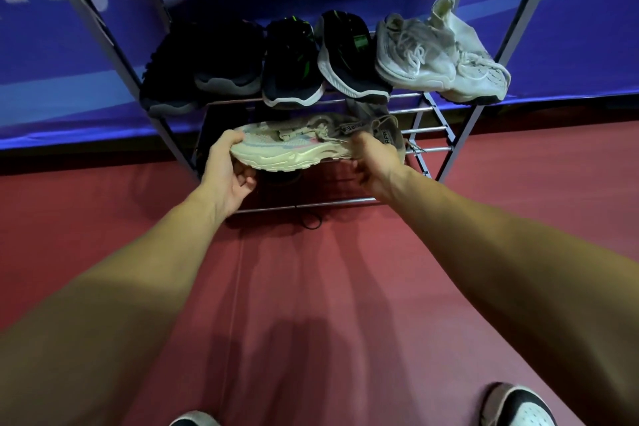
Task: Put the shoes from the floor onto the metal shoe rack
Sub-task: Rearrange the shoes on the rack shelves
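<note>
We are gripping the cream sneaker at both ends, left hand curling round the toe, right hand round the heel. We are holding it sideways at the lowest tier of the metal shoe rack.

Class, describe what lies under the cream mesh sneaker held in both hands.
Under the cream mesh sneaker, the metal shoe rack's bottom rail and part of a dark shoe show; the sneaker covers the rest.
</note>
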